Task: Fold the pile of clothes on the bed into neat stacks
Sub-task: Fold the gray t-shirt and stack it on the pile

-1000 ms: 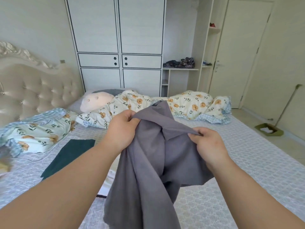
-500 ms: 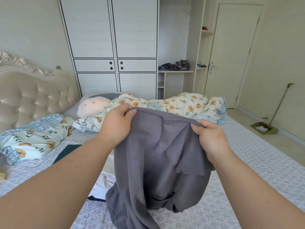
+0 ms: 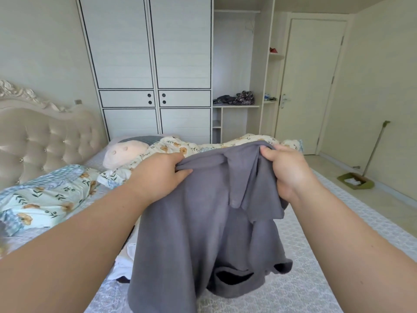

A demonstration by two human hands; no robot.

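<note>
Left hand point(image 3: 158, 175) and right hand point(image 3: 285, 171) each pinch the top edge of the grey garment point(image 3: 203, 233), fingers curled into the cloth. Garment hangs in the air above the bed point(image 3: 338, 233), lower hem just clear of the mattress cover. Since a second ago the hands have moved apart and the bunched cloth has opened into a wider sheet; top edge now nearly taut. Reads as spreading before the first fold, not folding yet. White clothing point(image 3: 124, 263) lies on the bed under the garment's left side, still unfolded. Floral quilt point(image 3: 45, 195) lies left of the garment, wardrobe point(image 3: 146, 64) beyond it.
</note>
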